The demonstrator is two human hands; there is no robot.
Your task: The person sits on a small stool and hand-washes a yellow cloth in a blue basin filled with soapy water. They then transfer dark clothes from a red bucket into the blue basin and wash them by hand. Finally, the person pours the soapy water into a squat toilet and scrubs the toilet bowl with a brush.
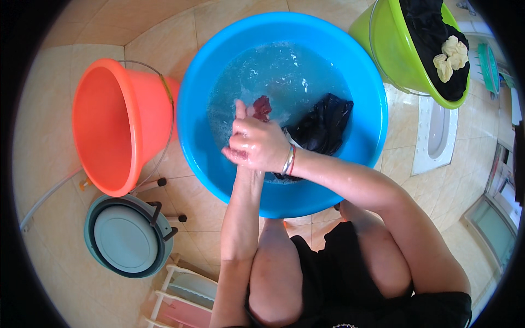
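Note:
My two hands are pressed together above the water in a round blue basin (191, 76). My right hand (258, 143), with bracelets at its wrist, lies over the left and hides most of it. Little of my left hand (240, 112) shows beyond the right. A small dark red cloth (262, 108) is squeezed between them; one part sticks out at the top, and a bit of red shows near the right fingertips. Close by on the right, a wet black garment (324, 124) floats partly under the cloudy, sudsy water.
An orange bucket (156, 109) lies tilted at the left, above a grey-green folding basin (126, 238). A lime green bucket (383, 41) at the upper right holds black cloth and cream scrunchies (453, 54). Beside it is a white squat toilet (436, 136). A rack (186, 295) stands lower left.

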